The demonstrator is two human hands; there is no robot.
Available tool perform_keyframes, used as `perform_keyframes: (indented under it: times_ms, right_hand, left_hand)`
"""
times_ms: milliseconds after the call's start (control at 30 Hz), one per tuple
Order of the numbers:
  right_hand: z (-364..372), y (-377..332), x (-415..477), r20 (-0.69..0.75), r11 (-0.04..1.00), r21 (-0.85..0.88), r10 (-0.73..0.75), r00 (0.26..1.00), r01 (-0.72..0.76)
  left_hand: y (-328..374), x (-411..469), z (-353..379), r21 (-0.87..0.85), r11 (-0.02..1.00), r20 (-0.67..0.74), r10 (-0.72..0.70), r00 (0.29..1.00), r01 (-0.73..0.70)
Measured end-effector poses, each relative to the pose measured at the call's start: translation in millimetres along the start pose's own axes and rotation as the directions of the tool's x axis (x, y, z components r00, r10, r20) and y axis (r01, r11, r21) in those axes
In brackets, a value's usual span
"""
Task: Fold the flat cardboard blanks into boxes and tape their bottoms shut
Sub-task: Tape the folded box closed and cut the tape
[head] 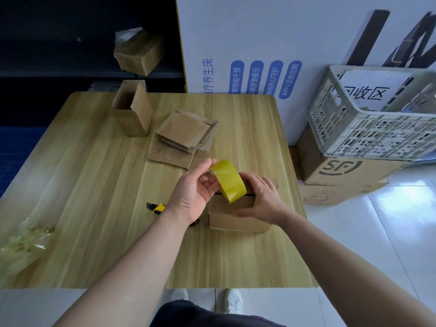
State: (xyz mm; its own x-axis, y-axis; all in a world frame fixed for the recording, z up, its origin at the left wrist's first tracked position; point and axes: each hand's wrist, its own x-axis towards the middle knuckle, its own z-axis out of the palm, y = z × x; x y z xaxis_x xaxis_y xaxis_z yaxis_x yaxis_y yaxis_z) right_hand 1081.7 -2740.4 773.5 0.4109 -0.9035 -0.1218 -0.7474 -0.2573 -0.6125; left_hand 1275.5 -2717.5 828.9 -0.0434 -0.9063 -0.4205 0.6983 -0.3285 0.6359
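Pinching the yellow tape strip (227, 180), left hand (195, 192); right hand (262, 199) gripping the small cardboard box (236, 220).

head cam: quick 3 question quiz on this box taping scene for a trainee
1. True or false: the utility knife lies to the right of the box under the hands.
2. What does the left hand pinch? A) the yellow tape strip B) a sheet of paper C) the knife
3. On which side of the upright open box does the stack of flat blanks lie?

Key: 1 false, it lies to the left. 2 A. 3 To its right.
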Motion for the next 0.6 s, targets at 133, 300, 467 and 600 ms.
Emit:
perform_keyframes:
  times_ms: [133,300,467,600]
  right_hand:
    - [-3,1,0,0.038,0.992,0.119,0.029,0.999,-0.034]
    - [3,9,3,0.053,0.995,0.102,-0.019,0.998,0.014]
    - [4,12,4,0.079,0.999,0.025,-0.034,0.996,0.032]
    - [4,14,6,0.086,0.999,-0.005,-0.046,0.995,0.046]
  left_hand:
    - [-1,6,13,0.002,1.0,-0.021,0.022,1.0,-0.022]
    - [-4,11,18,0.281,0.959,-0.085,0.053,0.995,-0.028]
    - [13,7,12,0.896,0.4,0.029,0.379,0.925,-0.192]
    - [23,2,21,0.964,0.161,0.127,0.425,0.896,-0.213]
